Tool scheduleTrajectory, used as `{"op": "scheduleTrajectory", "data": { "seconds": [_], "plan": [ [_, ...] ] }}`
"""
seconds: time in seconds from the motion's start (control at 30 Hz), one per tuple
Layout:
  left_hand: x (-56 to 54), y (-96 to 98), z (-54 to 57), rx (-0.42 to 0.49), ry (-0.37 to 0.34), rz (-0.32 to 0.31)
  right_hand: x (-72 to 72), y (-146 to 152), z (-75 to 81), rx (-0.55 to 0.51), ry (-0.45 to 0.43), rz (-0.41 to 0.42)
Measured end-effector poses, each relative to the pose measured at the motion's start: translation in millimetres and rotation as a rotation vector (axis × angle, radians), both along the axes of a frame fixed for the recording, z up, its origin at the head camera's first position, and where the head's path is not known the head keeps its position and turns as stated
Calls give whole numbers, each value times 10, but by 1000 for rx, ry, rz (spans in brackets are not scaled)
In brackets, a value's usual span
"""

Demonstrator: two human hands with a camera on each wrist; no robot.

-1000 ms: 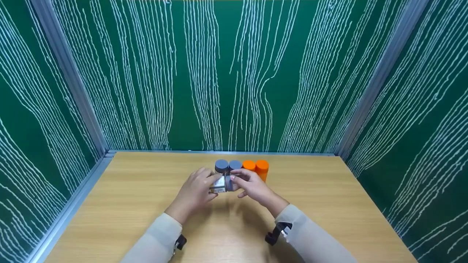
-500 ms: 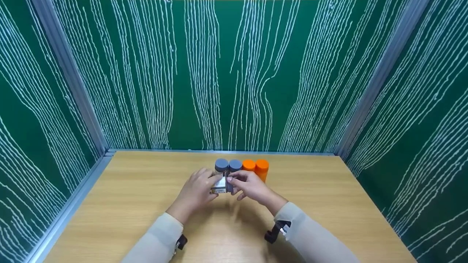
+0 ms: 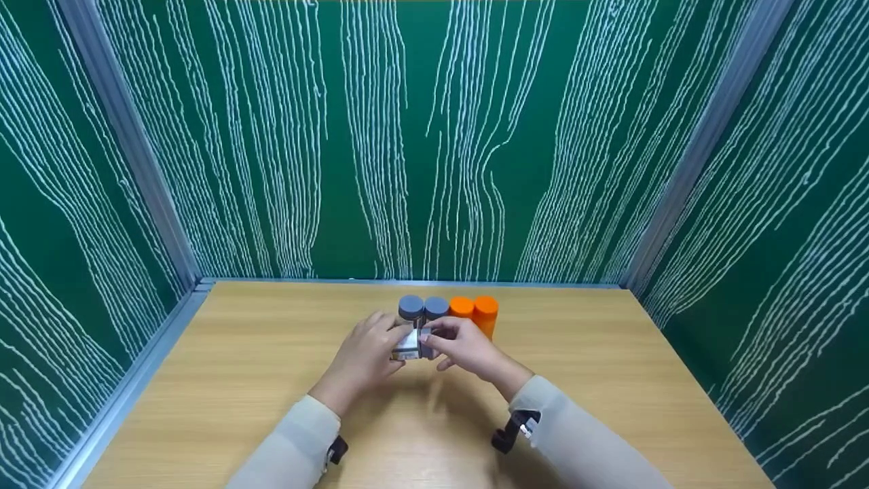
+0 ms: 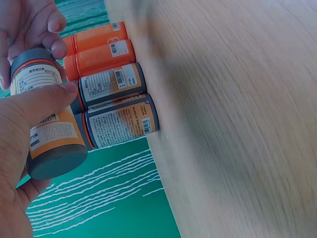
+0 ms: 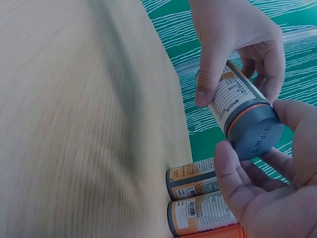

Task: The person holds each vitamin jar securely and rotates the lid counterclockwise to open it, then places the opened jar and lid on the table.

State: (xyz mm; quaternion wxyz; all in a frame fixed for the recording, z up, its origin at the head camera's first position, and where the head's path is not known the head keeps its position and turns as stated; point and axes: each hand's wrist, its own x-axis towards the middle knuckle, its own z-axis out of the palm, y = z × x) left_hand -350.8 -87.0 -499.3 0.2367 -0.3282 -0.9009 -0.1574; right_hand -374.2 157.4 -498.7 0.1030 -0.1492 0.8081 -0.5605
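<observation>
My left hand (image 3: 366, 346) grips a supplement bottle (image 4: 57, 139) with a grey base and a white-and-orange printed label. Held above the table, the bottle lies tilted on its side, its capped end toward my right hand (image 3: 472, 348). In the right wrist view, the thumb and a finger of that hand are at opposite edges of the grey cap (image 5: 258, 133), around it. An orange ring shows where cap and body meet. In the head view, my right fingers hide part of the cap.
Just beyond my hands stand two grey-capped bottles (image 3: 411, 307) of the same sort, side by side. Two orange bottles (image 3: 486, 318) continue the row to the right. The wooden table (image 3: 271, 326) ends at a green wall (image 3: 333, 204) with white streaks.
My right thumb and fingers have shifted slightly left along the cap. My left hand and the bottle in it stay almost still, and the standing row is unmoved.
</observation>
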Motion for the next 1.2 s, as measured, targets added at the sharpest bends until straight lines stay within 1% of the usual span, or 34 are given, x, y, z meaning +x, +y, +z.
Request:
{"op": "scheduleTrajectory", "data": {
  "seconds": [0.1,0.3,0.43,0.53,0.63,0.7,0.8,0.87,0.9,1.0,1.1,1.2],
  "plan": [
    [-1,-3,-5,3,-11,1,3,-5,6,10,7,-4],
    [9,-6,-4,2,-70,13,10,3,15,21,17,5],
    [11,-1,-5,-9,-77,22,12,14,7,24,20,11],
    [10,2,-12,-12,-70,18,12,24,-1,31,22,19],
    [10,8,-15,-7,-84,10,13,33,-3,44,25,23],
    [11,12,-15,3,-118,12,16,38,-3,79,59,22],
    [19,5,-25,15,-162,24,23,37,0,136,144,29],
    [23,0,-28,20,-168,34,20,33,0,161,214,35],
    [25,-3,-28,22,-164,36,17,31,-2,162,233,40],
    [26,-5,-18,22,-144,37,5,31,-9,138,259,45],
    [23,-17,-6,15,-132,36,7,23,-4,127,240,45],
    [17,-33,9,1,-121,43,21,6,17,119,180,45]
  ]
}}
